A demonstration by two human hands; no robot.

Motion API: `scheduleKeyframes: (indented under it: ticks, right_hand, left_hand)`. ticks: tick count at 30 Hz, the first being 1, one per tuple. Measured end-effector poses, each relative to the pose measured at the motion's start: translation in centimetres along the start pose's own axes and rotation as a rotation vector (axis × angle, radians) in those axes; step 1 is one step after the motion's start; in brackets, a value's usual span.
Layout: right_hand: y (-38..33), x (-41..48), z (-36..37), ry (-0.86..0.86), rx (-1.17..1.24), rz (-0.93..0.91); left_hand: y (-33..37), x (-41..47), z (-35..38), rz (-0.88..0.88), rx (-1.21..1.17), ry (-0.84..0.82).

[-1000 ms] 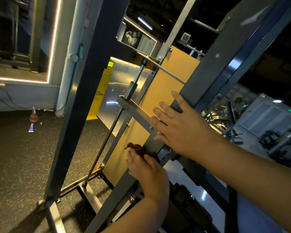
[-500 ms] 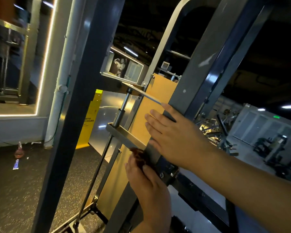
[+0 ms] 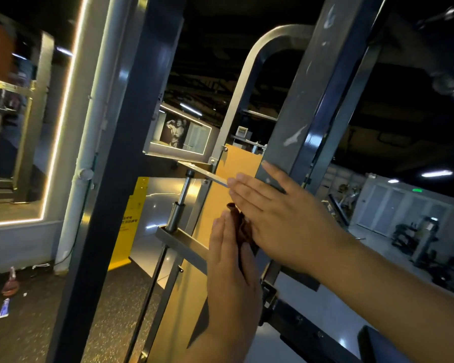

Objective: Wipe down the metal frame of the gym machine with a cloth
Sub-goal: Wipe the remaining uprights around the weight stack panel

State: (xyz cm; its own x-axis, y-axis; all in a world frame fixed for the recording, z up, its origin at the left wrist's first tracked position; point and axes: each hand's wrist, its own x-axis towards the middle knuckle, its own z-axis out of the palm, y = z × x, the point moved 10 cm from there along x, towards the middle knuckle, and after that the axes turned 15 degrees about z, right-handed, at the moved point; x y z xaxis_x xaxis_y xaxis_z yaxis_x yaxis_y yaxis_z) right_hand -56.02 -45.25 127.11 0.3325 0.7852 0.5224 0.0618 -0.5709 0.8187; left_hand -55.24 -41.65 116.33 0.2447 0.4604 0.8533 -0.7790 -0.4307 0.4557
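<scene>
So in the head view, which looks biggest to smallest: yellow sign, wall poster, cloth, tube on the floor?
1. yellow sign
2. wall poster and cloth: about alike; the cloth is nearer and partly hidden, so unsure
3. tube

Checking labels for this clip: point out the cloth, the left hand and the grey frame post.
cloth (image 3: 240, 226), head view, bunched fold showing between the hands.
left hand (image 3: 231, 273), head view, back of the hand.
grey frame post (image 3: 302, 100), head view, scuffed front face.
</scene>
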Motion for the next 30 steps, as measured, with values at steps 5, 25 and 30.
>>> scheduleKeyframes:
  ticks: [5,25,30]
  right_hand:
    - [3.7,0.7,-0.7,0.055,0.078,0.15]
    - [7.2,1.1,-0.8,0.06,0.329,0.178]
    - [7.8,1.3,-1.2,0.058,0.448,0.149]
  left_hand:
    - [1.8,2.8,1.1,0.112,-0.021,-0.047]
    - [3.4,4.2,1.6,0.398,0.03,-0.202]
    - [5.6,9.5,2.8,0.403,0.032,-0.188]
